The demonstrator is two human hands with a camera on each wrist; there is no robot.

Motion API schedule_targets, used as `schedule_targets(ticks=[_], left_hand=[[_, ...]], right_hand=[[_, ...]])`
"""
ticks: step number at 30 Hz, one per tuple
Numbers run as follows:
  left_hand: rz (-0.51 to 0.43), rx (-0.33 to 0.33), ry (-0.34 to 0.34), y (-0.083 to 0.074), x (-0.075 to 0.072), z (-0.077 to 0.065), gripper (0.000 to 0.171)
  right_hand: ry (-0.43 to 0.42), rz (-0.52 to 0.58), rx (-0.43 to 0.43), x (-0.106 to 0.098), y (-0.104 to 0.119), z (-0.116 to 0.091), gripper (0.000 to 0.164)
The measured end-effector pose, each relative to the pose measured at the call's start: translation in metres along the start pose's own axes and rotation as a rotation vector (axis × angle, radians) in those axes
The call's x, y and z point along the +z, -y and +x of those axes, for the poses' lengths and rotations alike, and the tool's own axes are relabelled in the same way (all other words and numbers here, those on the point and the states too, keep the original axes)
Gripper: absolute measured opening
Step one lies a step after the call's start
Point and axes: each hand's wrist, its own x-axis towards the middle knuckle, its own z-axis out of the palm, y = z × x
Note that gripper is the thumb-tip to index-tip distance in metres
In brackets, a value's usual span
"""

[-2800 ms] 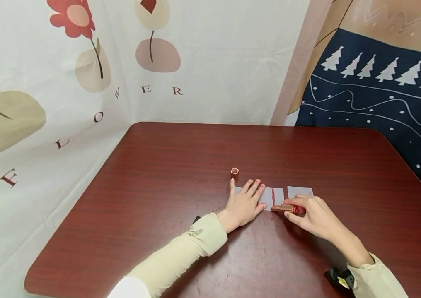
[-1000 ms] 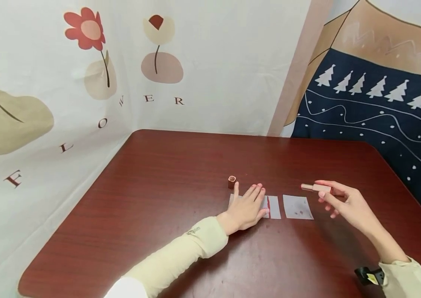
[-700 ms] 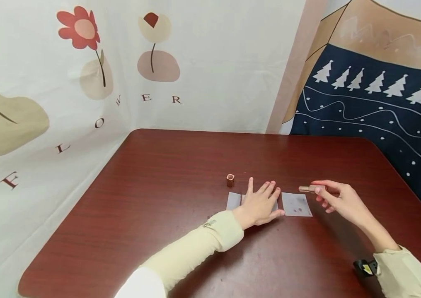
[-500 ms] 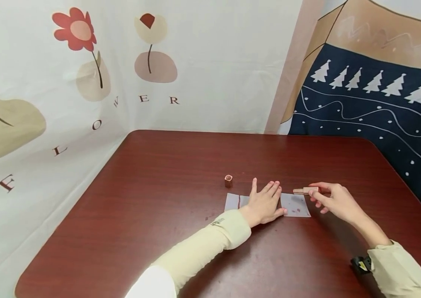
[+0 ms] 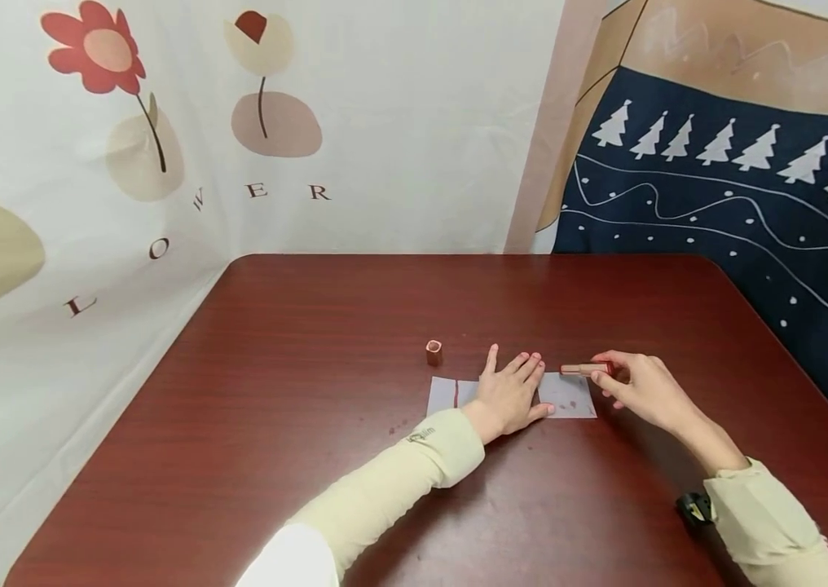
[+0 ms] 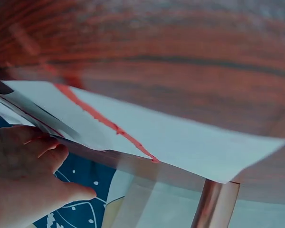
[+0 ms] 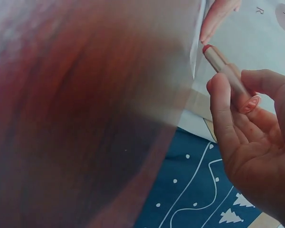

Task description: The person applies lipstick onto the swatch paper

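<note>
My left hand (image 5: 509, 399) lies flat with spread fingers over white paper, its fingertips and thumb at the left edge of the right-hand sheet (image 5: 568, 399). Left of it shows a white paper (image 5: 443, 395) with a red line drawn across; the stretch under the hand is hidden. Between thumb and fingers my right hand (image 5: 641, 387) pinches a lipstick (image 5: 586, 369), tip pointing left, over the top edge of the right-hand sheet. In the right wrist view, the lipstick's red tip (image 7: 207, 48) shows close to the left fingers (image 7: 217, 21).
The lipstick cap (image 5: 433, 352) stands upright, its hollow end up, behind the papers on the dark red-brown table (image 5: 355, 326). Small marks dot the lower part of the right-hand sheet. A printed curtain (image 5: 414, 122) hangs along the table's back and left edges.
My right hand has lifted the lipstick off the red-lined paper and brought it over the right-hand sheet's top edge. My left hand has slid right across the papers, uncovering another red line.
</note>
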Motion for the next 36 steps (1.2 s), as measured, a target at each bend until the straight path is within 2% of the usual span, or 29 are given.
schedule_targets(ticks=[17, 29, 36], left_hand=[[-0.019, -0.011, -0.005, 0.0003, 0.0026, -0.0017, 0.068], [-0.035, -0.020, -0.004, -0.0013, 0.0006, -0.0032, 0.069], [-0.026, -0.025, -0.004, -0.0008, 0.0019, -0.0025, 0.069]], right_hand=[[0.002, -0.103, -0.054, 0.0057, 0.0061, 0.0061, 0.033], [-0.080, -0.232, -0.158, 0.0076, 0.0048, 0.0060, 0.030], [-0.091, -0.244, -0.176, 0.0081, 0.0047, 0.0048, 0.030]])
